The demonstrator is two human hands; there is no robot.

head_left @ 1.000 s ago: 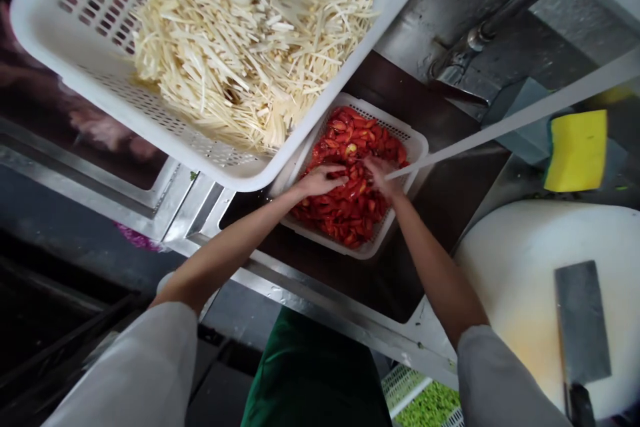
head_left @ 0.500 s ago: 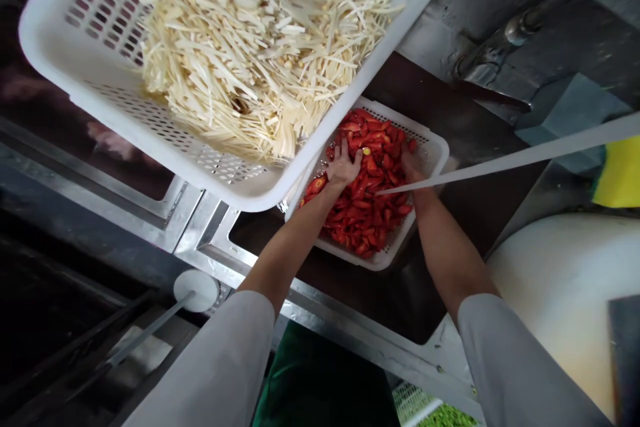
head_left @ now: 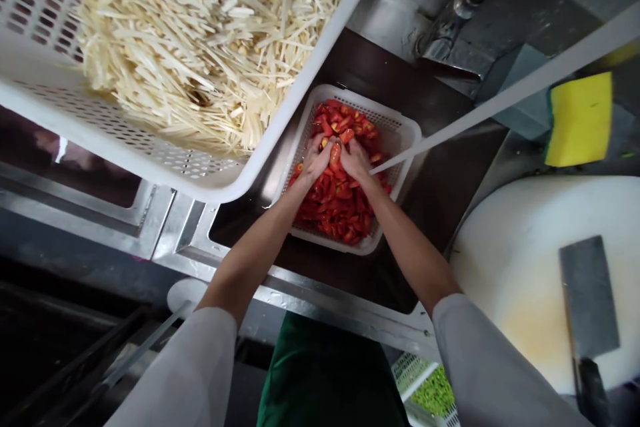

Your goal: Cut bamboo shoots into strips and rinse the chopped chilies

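A white perforated basket (head_left: pixel 360 95) stands in the dark sink, filled with cut red pepper pieces (head_left: pixel 334 207). My left hand (head_left: pixel 315 160) and my right hand (head_left: pixel 356 161) are close together over the far half of the pile. Their fingers curl inward around several pepper pieces between them. Some fingertips are hidden among the pieces. A thin white strip (head_left: pixel 465 123), which looks like a stream of water, slants from the upper right and ends beside my right wrist.
At upper left, a large white basket (head_left: pixel 240 187) holds enoki mushrooms (head_left: pixel 200 53). A round white chopping block (head_left: pixel 510 247) with a cleaver (head_left: pixel 590 297) lies at right. Behind it are a yellow sponge (head_left: pixel 580 119) and a metal pipe (head_left: pixel 465 3). Chopped greens (head_left: pixel 434 392) sit below.
My hands, spread apart in the basket before, have come together around pepper pieces. The view has shifted right, bringing more of the chopping block and the cleaver into sight.
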